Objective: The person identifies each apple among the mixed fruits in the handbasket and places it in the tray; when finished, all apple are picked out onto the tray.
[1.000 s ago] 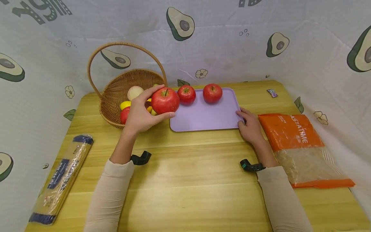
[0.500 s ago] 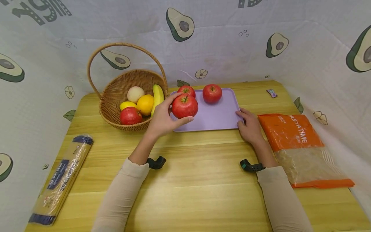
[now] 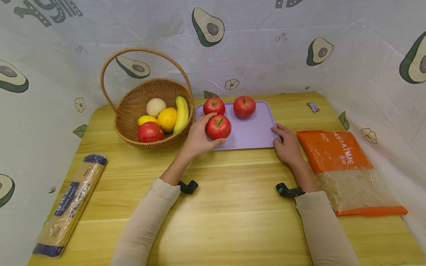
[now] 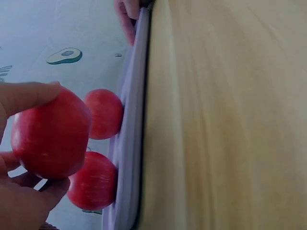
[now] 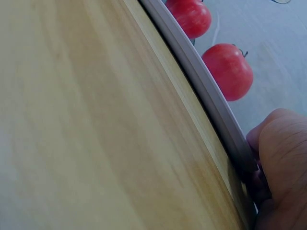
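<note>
Left hand (image 3: 198,137) grips an apple (image 3: 218,128), thumb and fingers on opposite sides, holding it above the left part of the tray (image 3: 254,135). Right hand (image 3: 287,145) pinches the tray's right edge. Apple's probably firm, fairly weighty, slick-skinned, bruises if dropped; best held around its widest part, light squeeze.

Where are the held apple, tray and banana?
Held apple (image 3: 219,127): head view, middle of its red skin.
Tray (image 3: 251,133): head view, bare purple surface beside the held apple.
Banana (image 3: 181,113): head view, middle of its yellow peel.
</note>
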The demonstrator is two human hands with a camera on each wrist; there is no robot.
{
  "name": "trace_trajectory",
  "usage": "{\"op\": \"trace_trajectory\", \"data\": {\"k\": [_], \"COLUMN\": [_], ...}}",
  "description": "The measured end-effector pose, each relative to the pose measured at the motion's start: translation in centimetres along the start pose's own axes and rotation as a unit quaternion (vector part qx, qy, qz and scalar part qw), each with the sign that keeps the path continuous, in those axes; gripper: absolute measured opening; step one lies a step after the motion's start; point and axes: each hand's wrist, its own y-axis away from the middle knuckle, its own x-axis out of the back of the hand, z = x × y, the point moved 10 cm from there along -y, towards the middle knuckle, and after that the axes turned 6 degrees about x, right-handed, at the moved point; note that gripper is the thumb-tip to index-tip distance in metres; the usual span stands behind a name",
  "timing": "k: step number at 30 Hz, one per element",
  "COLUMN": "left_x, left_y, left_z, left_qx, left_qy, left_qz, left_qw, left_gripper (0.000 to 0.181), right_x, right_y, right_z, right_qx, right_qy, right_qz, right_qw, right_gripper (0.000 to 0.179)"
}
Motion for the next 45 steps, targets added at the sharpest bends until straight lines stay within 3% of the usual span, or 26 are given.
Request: {"op": "trace_trajectory", "data": {"k": [7, 20, 26, 33, 40, 45], "left_x": [-1.1, -1.9, -1.3, 0.5, 3.2, 6.2], "left_y": [-0.2, -0.4, 0.1, 2.2, 4.6, 5.7], "left_z": [-1.9, -3.7, -2.7, 0.4, 3.8, 3.8], "left_qx": [0.062, 0.078, 0.040, -0.029, -0.106, -0.125], "left_qy": [-0.019, -0.001, -0.014, -0.037, -0.016, 0.006], "left_qz": [0.006, -0.007, -0.004, 0.011, 0.026, 0.047], "left_qw": [0.9978, 0.9969, 0.9991, 0.9988, 0.9940, 0.9910], "left_gripper": [0.087, 0.092, 0.093, 0.076, 0.071, 0.064], "right_x": [-0.1, 0.3, 0.2, 0.0, 0.0, 0.0], "right_y": [0.1, -0.1, -0.1, 0.0, 0.1, 0.2], "right_z": [-0.1, -0.3, -0.2, 0.1, 0.1, 0.2], "right_qx": [-0.001, 0.001, -0.007, -0.021, -0.017, -0.019], "right_qy": [-0.001, -0.007, -0.021, -0.025, -0.021, -0.019], "right_qz": [-0.003, 0.000, 0.001, 0.003, 0.007, 0.004], "right_qw": [1.0000, 1.0000, 0.9998, 0.9995, 0.9996, 0.9996], "right_gripper": [0.050, 0.050, 0.049, 0.050, 0.050, 0.049]}}
